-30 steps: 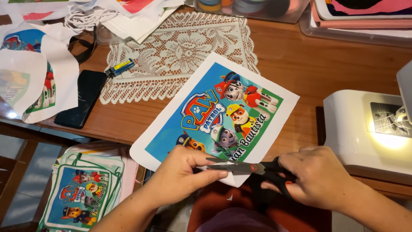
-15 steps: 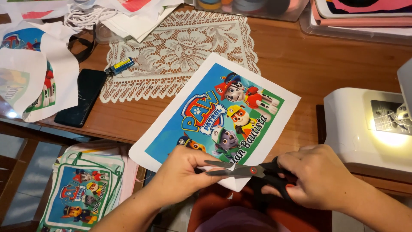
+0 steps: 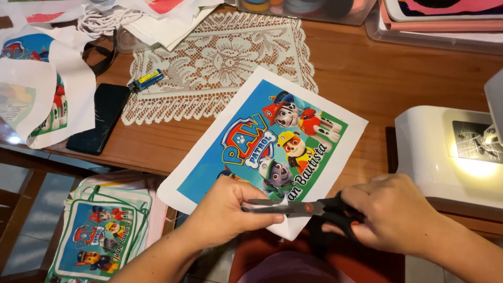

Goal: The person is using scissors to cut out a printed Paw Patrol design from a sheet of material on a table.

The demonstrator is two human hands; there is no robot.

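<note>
A colourful printed sheet with cartoon dogs and a white border lies tilted on the wooden table, its near edge hanging over the table's front. My left hand pinches the sheet's near edge. My right hand grips black-handled scissors, whose blades point left across the sheet's lower border, toward my left fingers.
A white sewing machine with its light on stands at the right. A lace doily, a small blue lighter, a dark phone and printed fabric pieces lie at the left. More printed bags are stacked below the table edge.
The scissors and my right hand have shifted slightly along the sheet's lower border. My left hand keeps its hold on the edge.
</note>
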